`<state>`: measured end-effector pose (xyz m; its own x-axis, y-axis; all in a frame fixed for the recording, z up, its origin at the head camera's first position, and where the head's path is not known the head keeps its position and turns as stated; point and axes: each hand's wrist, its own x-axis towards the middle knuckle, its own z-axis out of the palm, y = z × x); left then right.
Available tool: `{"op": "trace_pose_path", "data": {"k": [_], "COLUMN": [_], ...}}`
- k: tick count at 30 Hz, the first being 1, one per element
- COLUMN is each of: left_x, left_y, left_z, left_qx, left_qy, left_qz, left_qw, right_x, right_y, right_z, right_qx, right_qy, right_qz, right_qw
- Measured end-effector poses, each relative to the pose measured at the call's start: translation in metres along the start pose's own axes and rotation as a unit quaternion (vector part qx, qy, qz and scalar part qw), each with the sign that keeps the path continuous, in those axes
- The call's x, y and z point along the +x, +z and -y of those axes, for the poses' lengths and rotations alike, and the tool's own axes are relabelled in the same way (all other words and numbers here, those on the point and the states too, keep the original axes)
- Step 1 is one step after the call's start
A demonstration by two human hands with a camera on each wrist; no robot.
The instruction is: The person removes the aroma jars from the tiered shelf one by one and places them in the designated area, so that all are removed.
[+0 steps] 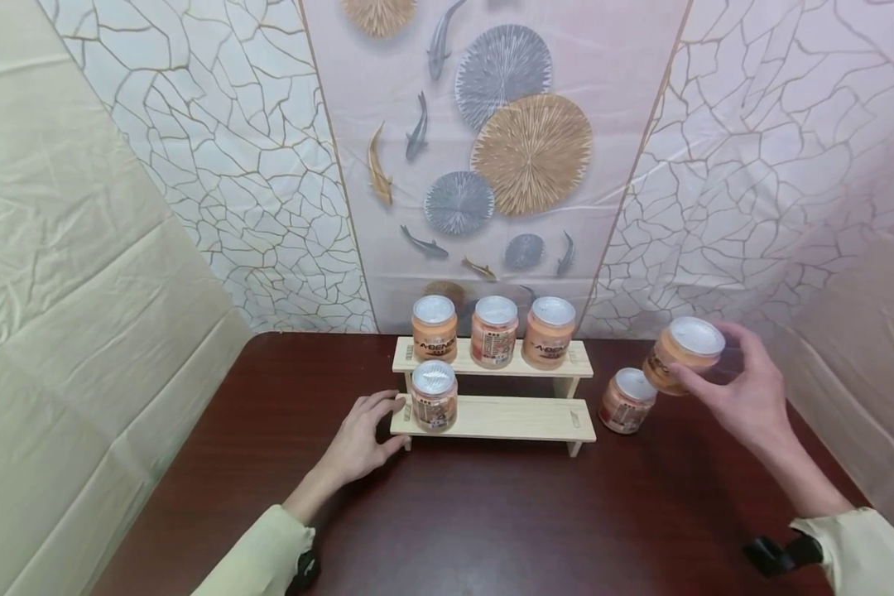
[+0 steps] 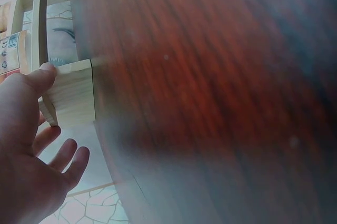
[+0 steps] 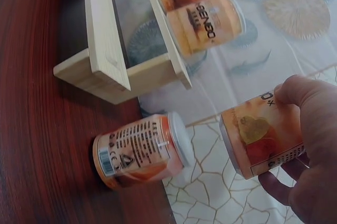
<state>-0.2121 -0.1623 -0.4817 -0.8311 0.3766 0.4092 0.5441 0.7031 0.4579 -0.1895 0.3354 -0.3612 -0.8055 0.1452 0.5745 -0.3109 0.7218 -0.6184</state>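
Hands well apart. Right hand pinches a jar by its side, raised clear of the bench toward the back right corner; left hand grips the left end of the lower step, thumb at the front edge. Main risk, judged: a second jar stands on the bench just beyond that step's right end, near the held one's base; a low swing leftward could knock it over. Secondary: the grip appears to be fingertips and thumb only, so a smooth wall might slip or turn. The left hand could tug the stand askew, upsetting the jar at the lower step's left end or the row along the upper step. Contents' weight cannot be judged.
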Motion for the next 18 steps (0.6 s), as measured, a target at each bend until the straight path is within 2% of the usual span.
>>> {"op": "trace_pose_path", "data": {"k": [11, 18], "left_x": [-0.001, 0.002], "left_y": [-0.001, 0.000], "left_z": [-0.001, 0.000], "left_qx": [-0.001, 0.009], "left_qy": [-0.003, 0.016], "left_qz": [-0.001, -0.017], "left_qw": [1.0000, 0.9997], "right_x": [0.002, -0.003], "right_y": [-0.006, -0.009], "right_z": [-0.015, -0.027], "right_qx": [-0.025, -0.025], "right_qy": [0.011, 0.017], "right_qz": [-0.008, -0.013], "right_qw": [1.000, 0.999]}}
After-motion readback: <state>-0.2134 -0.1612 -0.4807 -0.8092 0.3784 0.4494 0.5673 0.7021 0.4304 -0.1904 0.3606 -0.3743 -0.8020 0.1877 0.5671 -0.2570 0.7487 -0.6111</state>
